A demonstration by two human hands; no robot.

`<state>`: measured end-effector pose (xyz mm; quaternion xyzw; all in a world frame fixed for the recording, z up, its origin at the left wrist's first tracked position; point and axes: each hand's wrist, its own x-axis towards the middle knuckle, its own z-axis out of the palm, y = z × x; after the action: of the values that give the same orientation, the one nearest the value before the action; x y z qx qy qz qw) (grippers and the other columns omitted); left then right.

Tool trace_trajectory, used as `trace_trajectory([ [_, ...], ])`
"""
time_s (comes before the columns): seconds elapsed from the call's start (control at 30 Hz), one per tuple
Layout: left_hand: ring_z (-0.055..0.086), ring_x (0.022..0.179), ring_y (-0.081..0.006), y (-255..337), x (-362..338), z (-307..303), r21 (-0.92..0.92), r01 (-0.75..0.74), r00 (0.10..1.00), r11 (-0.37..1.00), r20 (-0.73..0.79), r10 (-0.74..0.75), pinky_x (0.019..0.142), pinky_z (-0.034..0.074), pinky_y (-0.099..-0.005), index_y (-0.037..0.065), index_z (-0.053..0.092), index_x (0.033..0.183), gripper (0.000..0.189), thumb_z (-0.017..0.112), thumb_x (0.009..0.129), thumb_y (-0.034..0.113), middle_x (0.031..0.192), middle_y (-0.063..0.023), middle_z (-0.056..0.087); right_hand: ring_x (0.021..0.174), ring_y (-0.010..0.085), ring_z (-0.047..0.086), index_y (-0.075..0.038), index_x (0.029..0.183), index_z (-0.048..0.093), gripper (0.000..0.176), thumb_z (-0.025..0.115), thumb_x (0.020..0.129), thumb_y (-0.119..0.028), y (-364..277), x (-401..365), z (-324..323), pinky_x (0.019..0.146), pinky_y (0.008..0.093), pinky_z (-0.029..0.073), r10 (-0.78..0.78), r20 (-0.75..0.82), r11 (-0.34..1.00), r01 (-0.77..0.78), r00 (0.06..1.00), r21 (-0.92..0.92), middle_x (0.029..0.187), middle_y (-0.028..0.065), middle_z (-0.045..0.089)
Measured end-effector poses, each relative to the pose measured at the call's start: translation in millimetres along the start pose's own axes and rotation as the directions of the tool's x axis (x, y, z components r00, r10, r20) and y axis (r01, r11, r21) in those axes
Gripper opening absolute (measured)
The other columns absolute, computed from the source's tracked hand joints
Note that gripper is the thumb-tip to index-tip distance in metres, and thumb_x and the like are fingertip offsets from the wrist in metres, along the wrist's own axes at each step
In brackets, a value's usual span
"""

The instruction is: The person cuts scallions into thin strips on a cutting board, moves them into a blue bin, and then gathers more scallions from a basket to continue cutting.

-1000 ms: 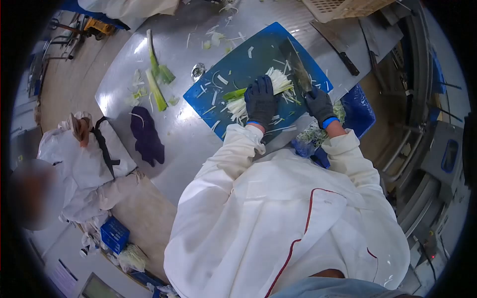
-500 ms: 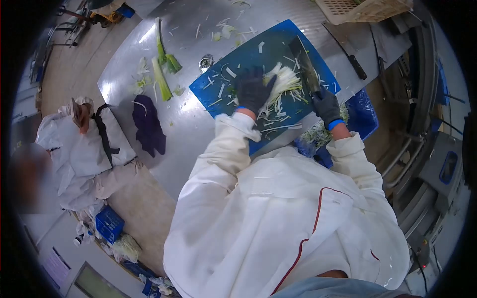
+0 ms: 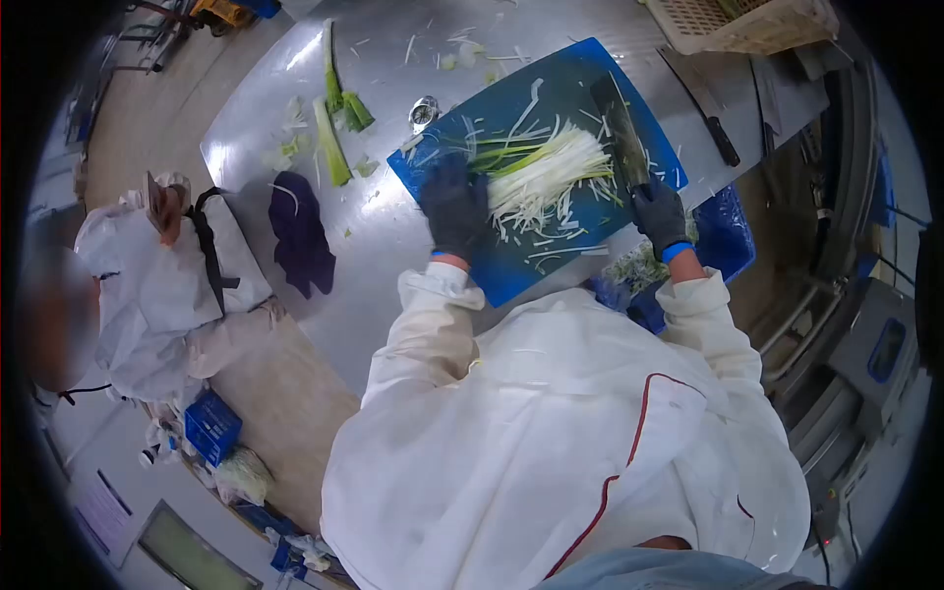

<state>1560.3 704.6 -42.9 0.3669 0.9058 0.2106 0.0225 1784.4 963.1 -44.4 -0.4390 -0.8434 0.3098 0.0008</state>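
Note:
A heap of leek strips (image 3: 551, 175), white on the right and greener to the left, lies on a blue cutting board (image 3: 513, 270). Against the heap's left end rests my left hand (image 3: 455, 208), in a dark glove, fingers stretched out over the board; its fingertips are hard to make out against the dark surface. My right hand (image 3: 659, 211), also gloved, is closed round the handle of a broad-bladed knife (image 3: 619, 126). The blade lies just right of the heap, pointing away from me. Loose strips are scattered round the heap.
Leek pieces (image 3: 332, 143), a watch (image 3: 424, 113) and a purple cloth or glove (image 3: 298, 236) lie on the steel table (image 3: 379, 236). Another knife (image 3: 703, 103) and a cream crate (image 3: 747, 29) sit at the far right. A lined blue bin (image 3: 728, 236) stands by my right arm. A person in white is at left.
My left hand has moved left and toward me, off the top of the heap, uncovering long green-and-white strips. My right hand keeps the knife at the heap's right. The whole view has shifted slightly.

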Motion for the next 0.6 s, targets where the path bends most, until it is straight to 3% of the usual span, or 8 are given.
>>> trace_trajectory([
  [0.03,0.05,0.123,-0.0422,16.0,-15.4,9.4,-0.03,-0.141,0.99,0.99,0.002,0.141,0.104,0.037,-0.0532,-0.002,0.053,0.133,0.059,0.053,0.095,0.043,0.134,-0.0215,0.055,0.085,0.0432,0.065,-0.004,0.108,0.066,0.031,0.061,0.087,-0.026,-8.2,-1.8,-4.3,0.076,0.05,0.052,0.054,0.035,0.997,-0.055,0.998,0.045,0.092,0.0236,0.069],
  [0.1,0.047,0.126,-0.0421,38.5,-29.1,19.1,-0.039,-0.129,0.991,0.991,0.024,0.13,0.106,0.034,-0.0542,-0.001,0.052,0.135,0.06,0.052,0.095,0.043,0.136,-0.0216,0.054,0.084,0.0432,0.065,-0.005,0.109,0.065,0.031,0.061,0.087,-0.025,-23.6,-4.8,-11.8,0.076,0.0502,0.052,0.163,0.103,0.975,-0.176,0.981,0.136,0.09,0.0233,0.069],
  [0.2,0.046,0.127,-0.0419,43.6,-32.7,20.7,-0.048,-0.123,0.992,0.991,0.031,0.124,0.107,0.032,-0.0544,-0.001,0.052,0.135,0.059,0.053,0.095,0.042,0.137,-0.0213,0.053,0.081,0.042,0.066,-0.004,0.11,0.065,0.03,0.06,0.087,-0.025,-3.7,-1.0,1.1,0.074,0.05,0.052,0.006,-0.016,0.998,-0.005,1.0,0.07,0.087,0.0227,0.069],
  [0.33,0.046,0.127,-0.0413,39.9,-29.2,11.6,-0.081,-0.117,0.991,0.99,0.056,0.122,0.107,0.032,-0.0533,-0.001,0.052,0.135,0.057,0.053,0.095,0.04,0.137,-0.0211,0.053,0.08,0.0418,0.066,-0.004,0.107,0.065,0.028,0.061,0.088,-0.023,-6.4,-3.0,-3.1,0.073,0.0501,0.051,0.005,0.0,0.998,-0.005,1.0,0.061,0.086,0.023,0.069],
  [0.43,0.051,0.119,-0.0421,9.5,-6.2,-5.2,-0.18,-0.071,0.997,0.981,-0.04,0.065,0.104,0.037,-0.0501,0.0,0.056,0.131,0.052,0.057,0.093,0.036,0.131,-0.0217,0.057,0.078,0.0415,0.066,-0.004,0.102,0.065,0.025,0.061,0.087,-0.023,-4.9,-1.7,-1.1,0.071,0.0497,0.051,0.058,0.027,0.994,-0.06,0.998,0.087,0.083,0.0228,0.068],
  [0.5,0.054,0.115,-0.0407,-20.4,22.8,-7.7,-0.126,-0.009,0.966,0.992,-0.258,-0.024,0.102,0.038,-0.0488,0.002,0.059,0.126,0.046,0.058,0.093,0.034,0.125,-0.021,0.06,0.073,0.0405,0.066,-0.003,0.099,0.065,0.023,0.062,0.087,-0.023,-6.4,-0.1,-1.4,0.069,0.049,0.051,0.119,0.066,0.989,-0.124,0.991,0.076,0.079,0.0221,0.068],
  [0.57,0.055,0.114,-0.0408,-47.9,52.5,1.9,0.01,0.04,0.909,0.999,-0.416,-0.032,0.101,0.039,-0.0502,0.002,0.062,0.121,0.043,0.058,0.092,0.034,0.122,-0.0214,0.061,0.06,0.0342,0.065,-0.002,0.094,0.064,0.022,0.061,0.088,-0.023,11.3,3.9,10.8,0.061,0.0462,0.051,-0.029,-0.04,0.999,0.029,0.999,0.016,0.068,0.0181,0.066],
  [0.6,0.056,0.113,-0.0408,-57.8,59.1,5.6,0.076,0.074,0.871,0.994,-0.491,-0.027,0.101,0.039,-0.0509,0.002,0.063,0.119,0.042,0.059,0.092,0.034,0.121,-0.0216,0.061,0.057,0.0319,0.065,-0.002,0.094,0.064,0.022,0.061,0.089,-0.023,7.9,2.0,8.3,0.059,0.045,0.051,-0.006,-0.018,0.999,0.007,1.0,0.047,0.066,0.017,0.065],
])
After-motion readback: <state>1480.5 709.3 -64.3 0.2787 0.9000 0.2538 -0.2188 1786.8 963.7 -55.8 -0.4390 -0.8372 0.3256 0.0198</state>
